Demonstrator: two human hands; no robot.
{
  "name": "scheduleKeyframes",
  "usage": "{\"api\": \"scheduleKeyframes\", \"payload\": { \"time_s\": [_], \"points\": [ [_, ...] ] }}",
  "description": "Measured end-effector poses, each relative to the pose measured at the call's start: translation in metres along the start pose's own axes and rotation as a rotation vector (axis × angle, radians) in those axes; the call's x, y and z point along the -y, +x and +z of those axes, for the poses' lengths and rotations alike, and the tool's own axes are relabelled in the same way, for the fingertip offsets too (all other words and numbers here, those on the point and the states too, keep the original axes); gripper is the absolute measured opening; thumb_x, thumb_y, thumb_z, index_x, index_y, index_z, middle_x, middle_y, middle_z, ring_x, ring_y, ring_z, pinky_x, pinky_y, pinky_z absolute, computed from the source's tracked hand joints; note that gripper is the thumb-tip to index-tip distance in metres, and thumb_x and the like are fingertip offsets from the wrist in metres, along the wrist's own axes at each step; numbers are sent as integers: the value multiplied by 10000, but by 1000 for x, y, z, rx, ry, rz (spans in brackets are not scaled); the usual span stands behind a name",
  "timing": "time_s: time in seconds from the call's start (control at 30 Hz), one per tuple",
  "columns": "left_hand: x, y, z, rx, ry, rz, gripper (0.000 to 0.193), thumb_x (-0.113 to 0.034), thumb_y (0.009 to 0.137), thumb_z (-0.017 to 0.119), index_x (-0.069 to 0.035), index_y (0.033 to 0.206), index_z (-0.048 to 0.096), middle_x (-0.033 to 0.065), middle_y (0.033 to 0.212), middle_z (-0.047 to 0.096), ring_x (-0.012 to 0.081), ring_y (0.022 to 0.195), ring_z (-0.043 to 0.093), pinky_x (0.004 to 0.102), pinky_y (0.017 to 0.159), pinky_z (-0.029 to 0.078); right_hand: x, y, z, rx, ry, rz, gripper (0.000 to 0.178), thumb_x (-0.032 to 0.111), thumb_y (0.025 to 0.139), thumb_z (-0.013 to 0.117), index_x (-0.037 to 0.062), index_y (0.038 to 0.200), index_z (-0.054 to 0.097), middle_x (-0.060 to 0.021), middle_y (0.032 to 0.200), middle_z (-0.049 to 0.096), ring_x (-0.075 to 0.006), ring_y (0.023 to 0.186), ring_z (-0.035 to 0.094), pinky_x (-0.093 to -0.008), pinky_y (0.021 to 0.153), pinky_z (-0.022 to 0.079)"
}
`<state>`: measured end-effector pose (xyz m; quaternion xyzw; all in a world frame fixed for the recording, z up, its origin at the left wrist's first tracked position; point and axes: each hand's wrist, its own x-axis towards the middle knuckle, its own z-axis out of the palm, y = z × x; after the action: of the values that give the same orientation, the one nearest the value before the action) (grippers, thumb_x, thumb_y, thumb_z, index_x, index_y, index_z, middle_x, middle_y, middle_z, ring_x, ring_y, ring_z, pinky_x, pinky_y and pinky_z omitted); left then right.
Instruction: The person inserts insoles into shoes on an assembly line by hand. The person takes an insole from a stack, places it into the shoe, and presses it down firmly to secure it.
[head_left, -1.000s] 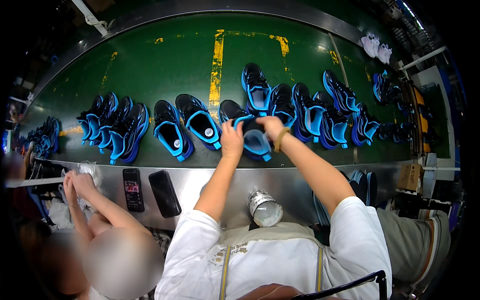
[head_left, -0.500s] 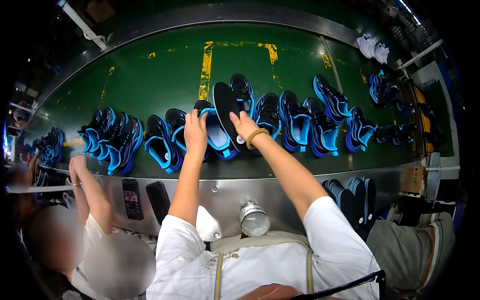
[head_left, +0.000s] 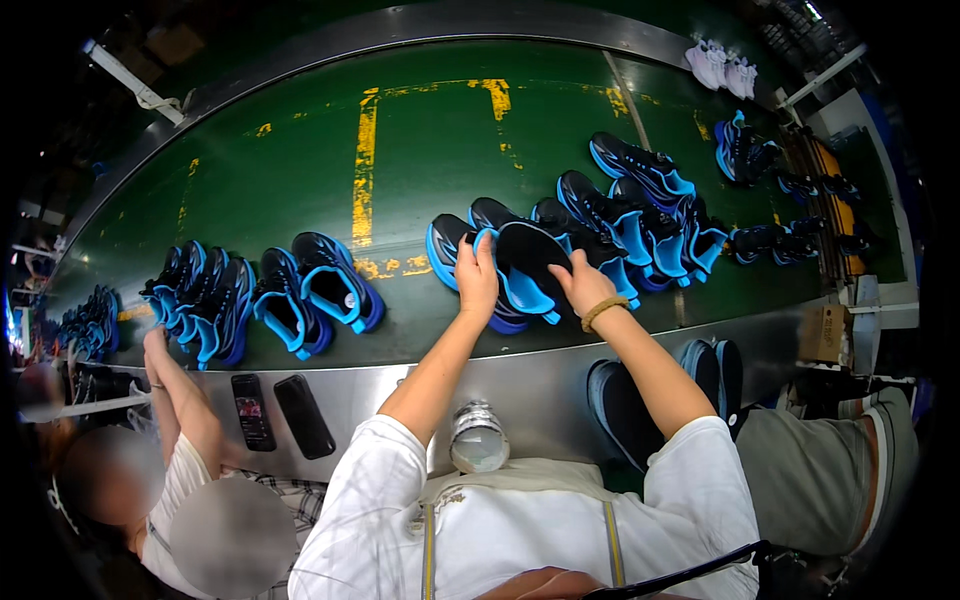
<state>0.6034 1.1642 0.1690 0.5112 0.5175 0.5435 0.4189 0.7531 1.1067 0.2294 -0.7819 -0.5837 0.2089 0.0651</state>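
A black insole is pinched by its edge in my right hand, a tan band round that wrist. The insole lies tilted over the light blue collar of a black sneaker. My left hand grips a sneaker's collar just left of the insole. Its fingers partly cover the shoe, so which of the crowded sneakers it holds is hard to tell. Several more black and blue sneakers cluster beyond and to the right of my hands. Two others stand together to the left, one with a white dot inside.
Green worktop with worn yellow marks; metal ledge along its near side. On the ledge: two phones, a clear jar, dark insoles. A co-worker's arms reach in at left, near more sneakers.
Both hands have shifted right in the picture, and the insole has tilted lower over the sneakers. My left hand is at a different spot along the row. The view has shifted too.
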Motion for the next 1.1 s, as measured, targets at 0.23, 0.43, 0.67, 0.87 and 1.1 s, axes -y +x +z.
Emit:
{"api": "scheduleKeyframes", "payload": {
  "time_s": [0.23,0.43,0.67,0.87,1.1],
  "points": [
    [-9,3,-18,149,82,-238,280,-276,820,505,-1,854,467,22,692,487,81,622,425,234,564,374,-18,-32,-53,-133,457,-425,263,11,771,468,97,1020,487,-100,810,500,-253,698,511,-295,617,416],
    [20,-3,-44,175,-63,-138,364,-244,800,495,14,1041,410,98,700,533,150,643,511,288,590,408,11,-27,-13,138,336,-530,118,10,739,490,7,855,512,-130,873,469,-280,862,475,-307,748,394],
    [-4,-1,-42,167,40,-319,420,-350,761,560,27,934,495,9,564,400,78,512,350,230,454,300,23,-52,0,22,-53,-428,531,265,572,693,22,986,468,-156,1081,406,-315,932,437,-365,802,383],
    [-16,4,-51,237,31,-322,476,-372,703,624,57,889,532,-29,546,402,56,496,355,210,433,287,16,-61,-27,-222,-178,-840,132,113,593,595,20,678,554,-98,937,542,-225,701,492,-310,646,412],
    [-5,4,-46,218,140,-255,510,-376,697,617,80,911,533,16,502,422,70,467,366,228,408,297,38,-24,35,-115,-325,-633,61,72,674,499,41,663,551,-80,845,564,-228,681,536,-314,597,448]
  ]
}}
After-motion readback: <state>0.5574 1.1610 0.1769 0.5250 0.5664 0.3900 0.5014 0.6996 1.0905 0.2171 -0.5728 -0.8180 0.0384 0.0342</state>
